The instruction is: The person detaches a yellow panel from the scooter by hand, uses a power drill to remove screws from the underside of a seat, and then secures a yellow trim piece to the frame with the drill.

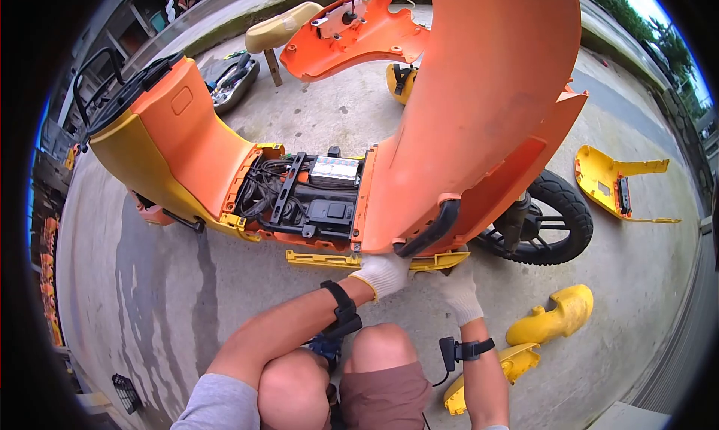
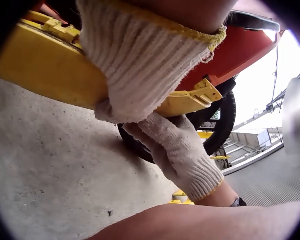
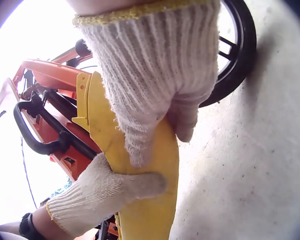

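Observation:
A long yellow side panel lies along the lower edge of an orange scooter. My gloved left hand grips it below the black tubular bar. In the right wrist view, the left thumb presses flat across the panel's outer face. Close beside it, my gloved right hand pinches the panel near its front end, with a finger on the face and another over the edge. The left wrist view has both white knit gloves side by side under the yellow panel; the left fingertips are mostly hidden.
The front wheel stands right of the hands. Yellow body parts lie on the concrete at right, with a yellow cover farther back. Exposed wiring and a battery box fill the scooter's floor. Behind are a stool and a tray.

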The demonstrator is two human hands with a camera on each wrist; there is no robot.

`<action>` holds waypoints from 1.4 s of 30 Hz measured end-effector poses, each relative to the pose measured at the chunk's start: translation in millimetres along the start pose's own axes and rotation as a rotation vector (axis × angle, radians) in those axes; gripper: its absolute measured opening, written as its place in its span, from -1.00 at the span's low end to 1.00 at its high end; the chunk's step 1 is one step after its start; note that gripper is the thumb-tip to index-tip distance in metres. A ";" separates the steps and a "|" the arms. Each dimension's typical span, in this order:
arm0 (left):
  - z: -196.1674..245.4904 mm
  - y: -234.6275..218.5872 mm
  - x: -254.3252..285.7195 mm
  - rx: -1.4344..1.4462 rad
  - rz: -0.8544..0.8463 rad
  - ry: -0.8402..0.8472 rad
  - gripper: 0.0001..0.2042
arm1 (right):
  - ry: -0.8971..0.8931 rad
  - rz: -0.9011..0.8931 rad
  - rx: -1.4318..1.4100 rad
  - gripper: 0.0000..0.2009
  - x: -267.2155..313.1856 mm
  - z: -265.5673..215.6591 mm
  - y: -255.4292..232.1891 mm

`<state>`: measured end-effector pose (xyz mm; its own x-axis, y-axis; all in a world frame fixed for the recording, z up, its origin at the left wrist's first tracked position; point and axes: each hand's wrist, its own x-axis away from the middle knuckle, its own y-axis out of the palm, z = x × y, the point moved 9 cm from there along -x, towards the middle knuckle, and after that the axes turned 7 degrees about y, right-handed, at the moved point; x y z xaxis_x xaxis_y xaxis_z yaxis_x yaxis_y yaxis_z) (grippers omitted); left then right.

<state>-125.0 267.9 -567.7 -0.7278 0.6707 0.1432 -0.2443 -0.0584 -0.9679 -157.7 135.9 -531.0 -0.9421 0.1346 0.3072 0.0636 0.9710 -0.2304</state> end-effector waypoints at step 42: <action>40.4 -74.7 -36.5 0.503 0.049 0.069 -0.61 | 0.197 0.125 -0.132 -0.38 13.6 -39.1 -35.1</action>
<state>-106.1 217.9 -492.3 -0.7063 0.7044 0.0699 -0.5016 -0.4285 -0.7515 -159.9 111.4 -482.7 -0.8430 0.2779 0.4605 0.2296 0.9602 -0.1592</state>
